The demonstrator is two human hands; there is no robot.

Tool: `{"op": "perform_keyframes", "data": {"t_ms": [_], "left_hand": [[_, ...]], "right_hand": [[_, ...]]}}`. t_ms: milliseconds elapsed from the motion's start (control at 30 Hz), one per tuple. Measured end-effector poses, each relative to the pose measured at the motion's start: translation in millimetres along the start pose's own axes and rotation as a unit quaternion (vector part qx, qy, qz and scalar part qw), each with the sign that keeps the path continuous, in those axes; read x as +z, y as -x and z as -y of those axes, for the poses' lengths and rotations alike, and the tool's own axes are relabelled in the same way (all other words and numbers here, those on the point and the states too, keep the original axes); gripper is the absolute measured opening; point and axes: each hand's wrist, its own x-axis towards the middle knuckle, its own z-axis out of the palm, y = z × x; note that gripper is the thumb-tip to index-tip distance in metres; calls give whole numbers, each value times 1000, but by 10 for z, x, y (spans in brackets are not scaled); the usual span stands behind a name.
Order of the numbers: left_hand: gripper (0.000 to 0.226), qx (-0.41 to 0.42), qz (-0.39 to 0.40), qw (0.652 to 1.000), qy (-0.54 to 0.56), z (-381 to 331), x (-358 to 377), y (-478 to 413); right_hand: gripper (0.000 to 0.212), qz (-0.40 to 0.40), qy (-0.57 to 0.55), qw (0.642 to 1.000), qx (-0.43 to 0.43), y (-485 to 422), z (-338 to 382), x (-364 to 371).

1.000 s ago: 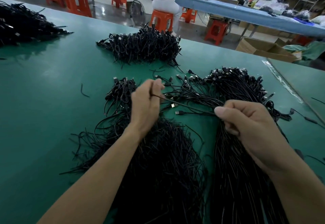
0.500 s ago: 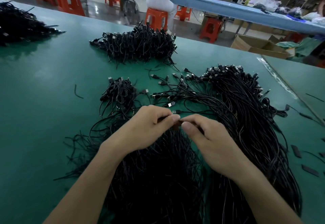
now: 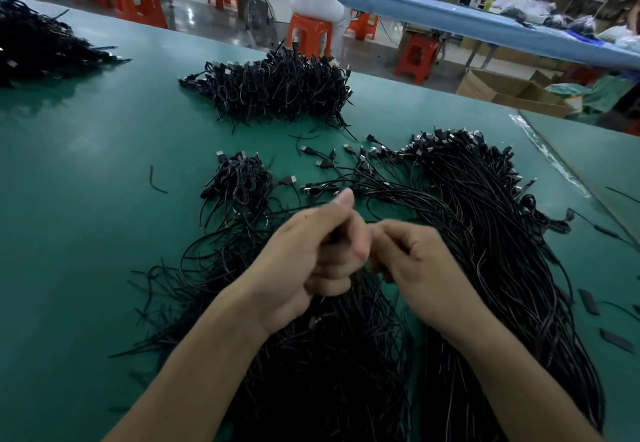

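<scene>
My left hand (image 3: pixel 311 254) and my right hand (image 3: pixel 412 261) meet knuckle to knuckle above the green table (image 3: pixel 86 199). Both have curled fingers around a thin black cable (image 3: pixel 330 237), mostly hidden inside the left fist; the left thumb sticks up. Beneath my forearms lies a loose heap of black cables (image 3: pixel 311 355). To the right runs a long bundle of straight USB cables (image 3: pixel 491 233), its plugs fanned out at the far end. A small coiled pile (image 3: pixel 239 181) sits just left of my hands.
A bigger pile of coiled cables (image 3: pixel 277 88) lies further back, another (image 3: pixel 38 46) at the far left. Short black sleeve pieces (image 3: pixel 588 299) dot the right side. A person sits on an orange stool (image 3: pixel 310 34) beyond the table edge; cardboard boxes (image 3: pixel 502 89) stand right.
My hands, apart with a cable stretched between them a second ago, came together and drew toward me. The left hand has closed into a fist around the cable.
</scene>
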Motion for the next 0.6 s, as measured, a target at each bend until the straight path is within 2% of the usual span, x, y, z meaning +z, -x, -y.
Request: {"op": "perform_keyframes", "data": {"t_ms": [67,167,233,300,367,433,500,600], "left_hand": [[48,31,-18,995,91,0,-17,-32],[45,63,-78,983,151,36,-51,-75],[45,80,-129,984,96,100,-65,-101],[41,101,-156,983,-13,152,-60,-108],[36,96,-147,971,-163,162,-15,-93],[36,58,-106,952,-280,169,35,-67],[41,-2,-61,958,-281,158,86,-40],[51,-56,-14,967,-248,109,102,-3]], "right_hand": [[37,50,54,997,-3,63,-29,43],[27,120,100,987,-33,182,12,74],[29,134,146,978,-63,230,58,65],[29,118,182,972,-94,234,110,21],[24,78,179,974,-114,213,147,-52],[17,31,158,979,-123,190,179,-136],[12,-1,121,984,-131,175,190,-206],[20,-8,31,991,-133,151,198,-273]]}}
